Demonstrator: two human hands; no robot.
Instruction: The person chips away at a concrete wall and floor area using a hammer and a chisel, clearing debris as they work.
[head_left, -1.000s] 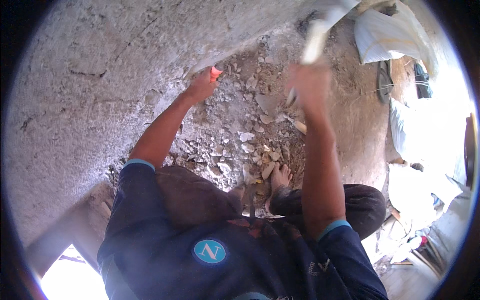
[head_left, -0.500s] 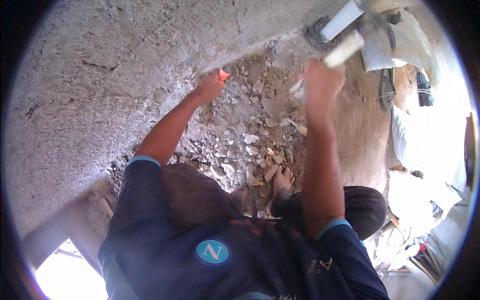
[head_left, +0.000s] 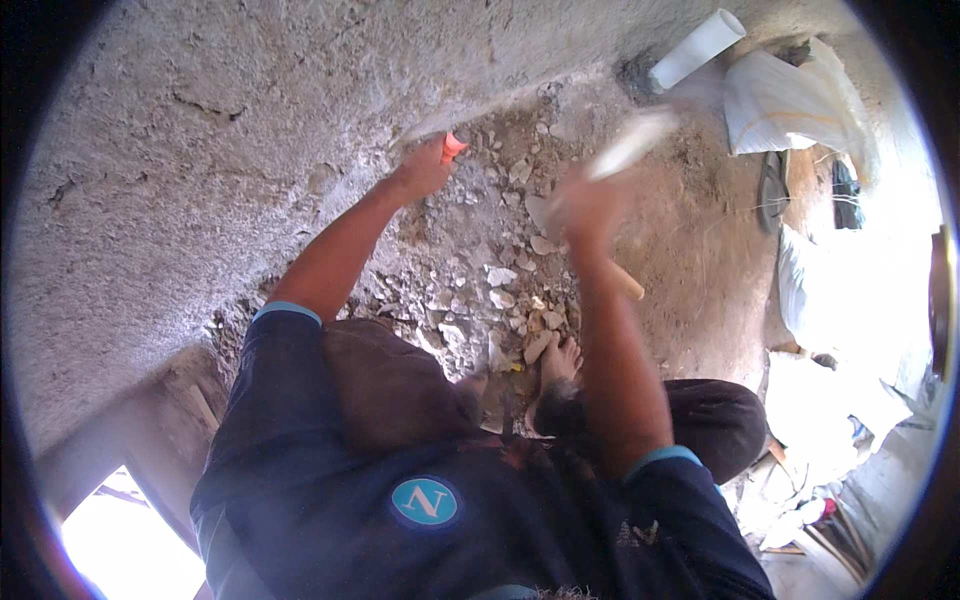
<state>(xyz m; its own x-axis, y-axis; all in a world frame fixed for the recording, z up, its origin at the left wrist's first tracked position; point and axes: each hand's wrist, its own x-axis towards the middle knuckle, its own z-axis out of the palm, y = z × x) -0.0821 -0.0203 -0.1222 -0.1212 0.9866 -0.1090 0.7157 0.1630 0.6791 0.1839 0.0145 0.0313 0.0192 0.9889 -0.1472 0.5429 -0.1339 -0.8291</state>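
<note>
My left hand (head_left: 425, 172) is closed at the foot of the rough wall around a chisel, as far as I can tell; only its bright orange hand guard (head_left: 453, 147) shows clearly. To the right of it, over the rubble, my right hand (head_left: 594, 205) grips a pale hammer (head_left: 635, 145), smeared by motion. Its outline is too blurred to make out, and it is raised apart from the chisel. Below my right hand, a light wooden handle (head_left: 628, 282) lies partly behind my forearm.
A rough plastered wall (head_left: 250, 150) rises on the left. Broken stones (head_left: 500, 276) cover the ground before my bare foot (head_left: 562, 362). A white pipe (head_left: 698, 50), a pale sack (head_left: 785, 103) and a dark sandal (head_left: 772, 193) are at the far right.
My right hand has swung left and slightly nearer to me with the hammer, closing on the chisel. The left hand has stayed in place, still gripping.
</note>
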